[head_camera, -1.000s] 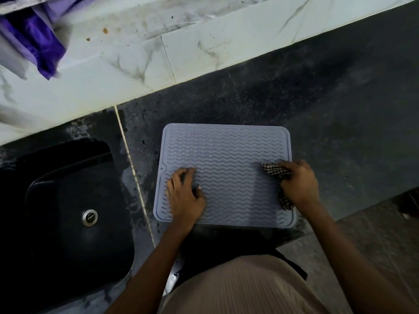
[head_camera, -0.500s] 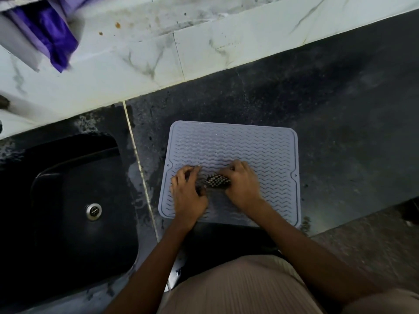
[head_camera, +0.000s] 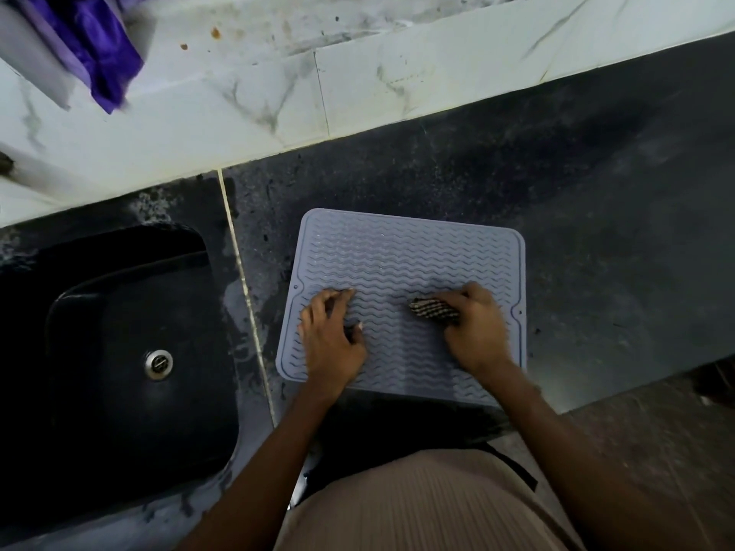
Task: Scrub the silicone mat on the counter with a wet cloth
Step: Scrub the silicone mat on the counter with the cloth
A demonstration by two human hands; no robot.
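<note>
Sink (head_camera: 119,391): black basin set in the counter at far left, metal drain at its bottom.
Counter (head_camera: 596,252): dark stone, light streaks and specks; white marbled wall tiles behind.
Mat (head_camera: 397,252): pale blue-grey, wavy ribs, lies flat on the counter just right of the sink.
Left hand (head_camera: 332,340): on the mat's left part, fingers bent, fingertips pressing the ribs, holding nothing.
Cloth (head_camera: 431,310): checked, bunched, on the mat's right half.
Right hand (head_camera: 475,332): fingers curled over the cloth, gripping it against the mat.

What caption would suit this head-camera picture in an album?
Left hand steadies a grey silicone mat on a dark counter while the right hand rubs it with a checked cloth.
</note>
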